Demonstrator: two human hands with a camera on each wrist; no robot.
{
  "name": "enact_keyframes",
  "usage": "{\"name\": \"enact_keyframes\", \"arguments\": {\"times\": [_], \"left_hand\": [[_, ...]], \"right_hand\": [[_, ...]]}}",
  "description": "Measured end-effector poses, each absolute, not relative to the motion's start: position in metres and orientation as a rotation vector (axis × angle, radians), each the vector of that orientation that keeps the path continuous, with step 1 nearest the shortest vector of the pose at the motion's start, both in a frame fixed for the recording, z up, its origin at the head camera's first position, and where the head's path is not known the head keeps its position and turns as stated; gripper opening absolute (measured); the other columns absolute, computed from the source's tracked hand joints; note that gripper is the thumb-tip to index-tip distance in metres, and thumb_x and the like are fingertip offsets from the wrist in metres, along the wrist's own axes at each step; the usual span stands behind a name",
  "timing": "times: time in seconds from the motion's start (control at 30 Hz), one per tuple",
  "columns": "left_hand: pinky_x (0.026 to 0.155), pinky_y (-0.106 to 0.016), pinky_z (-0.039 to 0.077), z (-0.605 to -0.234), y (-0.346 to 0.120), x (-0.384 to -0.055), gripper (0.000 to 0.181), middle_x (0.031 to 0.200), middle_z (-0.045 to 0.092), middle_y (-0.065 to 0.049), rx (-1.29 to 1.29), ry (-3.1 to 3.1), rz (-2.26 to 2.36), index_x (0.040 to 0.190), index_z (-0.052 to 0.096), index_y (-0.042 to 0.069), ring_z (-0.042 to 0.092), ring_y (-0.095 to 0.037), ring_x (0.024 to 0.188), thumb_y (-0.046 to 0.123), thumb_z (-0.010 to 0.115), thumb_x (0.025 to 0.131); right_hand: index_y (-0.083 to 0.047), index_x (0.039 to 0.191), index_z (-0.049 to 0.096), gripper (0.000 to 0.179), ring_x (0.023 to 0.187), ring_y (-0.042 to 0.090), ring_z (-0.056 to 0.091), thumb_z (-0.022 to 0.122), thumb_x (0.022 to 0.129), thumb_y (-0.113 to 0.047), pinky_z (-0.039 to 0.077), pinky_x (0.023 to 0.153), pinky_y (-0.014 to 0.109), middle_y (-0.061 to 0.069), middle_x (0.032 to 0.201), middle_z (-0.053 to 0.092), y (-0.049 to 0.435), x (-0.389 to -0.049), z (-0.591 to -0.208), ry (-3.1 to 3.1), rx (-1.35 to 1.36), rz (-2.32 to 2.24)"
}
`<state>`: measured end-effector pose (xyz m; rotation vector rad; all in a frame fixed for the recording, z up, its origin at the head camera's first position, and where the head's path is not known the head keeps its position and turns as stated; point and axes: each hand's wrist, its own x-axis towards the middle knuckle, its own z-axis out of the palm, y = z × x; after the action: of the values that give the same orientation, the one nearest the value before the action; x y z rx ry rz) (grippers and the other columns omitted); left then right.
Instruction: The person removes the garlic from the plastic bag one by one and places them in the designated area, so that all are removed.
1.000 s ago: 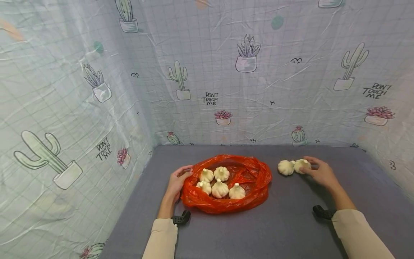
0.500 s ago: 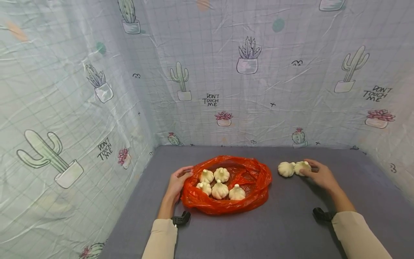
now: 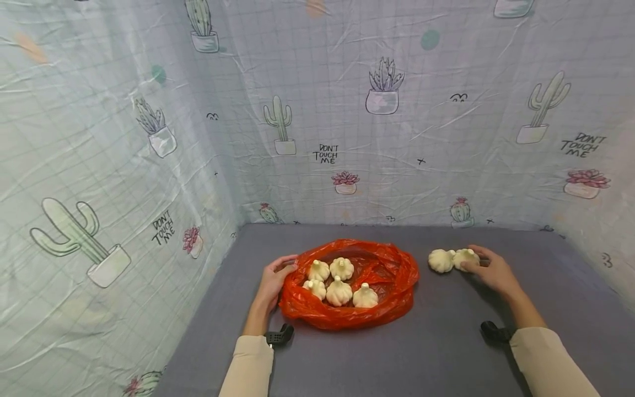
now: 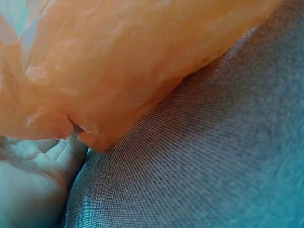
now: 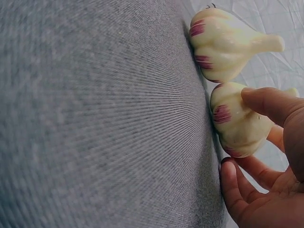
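My left hand (image 3: 270, 281) grips the left rim of a red plastic bag (image 3: 342, 320), which lies wide-mouthed on the table. Several white garlic bulbs (image 3: 339, 292) sit inside it, mostly toward its left half. In the left wrist view the bag (image 4: 123, 71) covers most of that hand's fingers. At the right, my right hand (image 3: 496, 273) holds a garlic bulb (image 5: 237, 121) between thumb and fingers, low at the table surface. A second garlic bulb (image 5: 223, 45) rests against its left side in the head view, its stem pointing up and purple streaks near its base.
The grey cloth-covered table (image 3: 397, 358) extends back to a pale curtain (image 3: 307, 66) printed with cacti, which also closes in the left and right sides. A black wrist camera (image 3: 280, 335) is strapped on the left forearm, another black wrist camera (image 3: 495, 332) on the right.
Both hands, the bag and the bulbs keep their places. The whole head view shifts slightly down and to the right.
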<state>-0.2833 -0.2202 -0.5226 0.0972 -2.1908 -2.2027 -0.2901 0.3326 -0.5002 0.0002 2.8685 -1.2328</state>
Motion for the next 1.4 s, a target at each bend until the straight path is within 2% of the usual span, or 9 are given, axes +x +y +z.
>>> {"name": "enact_keyframes", "arguments": {"times": [0.23,0.53,0.67,0.87,1.0,1.1,1.23,1.3,1.4], "left_hand": [[0.090,-0.028,0.056,-0.522,-0.222,-0.286,0.035,0.120,0.070,-0.005,0.095,-2.193,-2.224,0.131,0.069,0.008,0.067,-0.015,0.106,0.017,0.070,0.097],[0.089,-0.028,0.056,-0.495,-0.219,-0.272,0.034,0.118,0.071,-0.006,0.076,-2.212,-2.253,0.131,0.067,0.003,0.067,-0.014,0.104,0.011,0.067,0.098],[0.089,-0.028,0.056,-0.495,-0.218,-0.272,0.034,0.118,0.071,-0.006,0.080,-2.216,-2.247,0.131,0.067,0.003,0.067,-0.015,0.104,0.011,0.067,0.098],[0.090,-0.027,0.056,-0.495,-0.218,-0.271,0.034,0.119,0.071,-0.007,0.083,-2.219,-2.247,0.131,0.067,0.003,0.067,-0.015,0.105,0.011,0.067,0.098],[0.089,-0.027,0.057,-0.506,-0.220,-0.279,0.033,0.120,0.070,-0.008,0.089,-2.217,-2.249,0.131,0.067,0.003,0.067,-0.015,0.105,0.010,0.066,0.098],[0.089,-0.027,0.057,-0.516,-0.221,-0.284,0.034,0.121,0.070,-0.008,0.092,-2.205,-2.249,0.132,0.067,0.004,0.067,-0.015,0.105,0.011,0.066,0.099],[0.088,-0.027,0.057,-0.522,-0.221,-0.286,0.034,0.122,0.070,-0.007,0.095,-2.191,-2.240,0.131,0.068,0.007,0.067,-0.014,0.105,0.014,0.068,0.098],[0.089,-0.027,0.057,-0.523,-0.221,-0.285,0.035,0.122,0.070,-0.007,0.096,-2.192,-2.233,0.131,0.068,0.008,0.067,-0.015,0.106,0.016,0.069,0.097],[0.089,-0.028,0.057,-0.523,-0.220,-0.285,0.036,0.123,0.069,-0.007,0.097,-2.192,-2.227,0.131,0.068,0.008,0.067,-0.015,0.106,0.018,0.070,0.097]], "right_hand": [[0.004,0.157,0.030,0.082,0.135,0.063,0.039,0.062,0.100,-0.046,0.046,0.098,0.068,0.046,0.151,0.030,0.333,-0.290,-0.497,2.840,-0.006,-1.246],[0.004,0.158,0.027,0.080,0.131,0.064,0.042,0.060,0.102,-0.043,0.050,0.091,0.067,0.046,0.148,0.033,0.337,-0.285,-0.483,2.882,-0.092,-1.135],[0.004,0.157,0.031,0.076,0.125,0.064,0.045,0.058,0.103,-0.043,0.048,0.087,0.068,0.044,0.144,0.037,0.335,-0.280,-0.473,2.966,-0.119,-1.058],[0.002,0.152,0.040,0.068,0.120,0.060,0.044,0.060,0.102,-0.039,0.040,0.085,0.071,0.039,0.138,0.041,0.321,-0.269,-0.459,3.106,-0.169,-1.075],[0.001,0.151,0.044,0.065,0.121,0.058,0.045,0.063,0.101,-0.036,0.040,0.086,0.070,0.037,0.138,0.044,0.304,-0.260,-0.446,3.135,-0.211,-1.154],[0.001,0.150,0.047,0.062,0.123,0.055,0.047,0.064,0.101,-0.033,0.041,0.092,0.070,0.034,0.138,0.046,0.290,-0.254,-0.438,3.135,-0.256,-1.228],[-0.002,0.146,0.052,0.054,0.122,0.048,0.052,0.066,0.101,-0.028,0.043,0.098,0.063,0.027,0.136,0.051,0.268,-0.248,-0.432,3.142,-0.336,-1.318],[-0.004,0.142,0.056,0.049,0.118,0.042,0.056,0.067,0.100,-0.025,0.048,0.099,0.051,0.022,0.132,0.056,0.256,-0.246,-0.431,3.159,-0.390,-1.351],[-0.007,0.137,0.062,0.043,0.111,0.034,0.061,0.070,0.097,-0.021,0.051,0.093,0.029,0.016,0.126,0.063,0.238,-0.244,-0.432,3.166,-0.493,-1.410]]}}
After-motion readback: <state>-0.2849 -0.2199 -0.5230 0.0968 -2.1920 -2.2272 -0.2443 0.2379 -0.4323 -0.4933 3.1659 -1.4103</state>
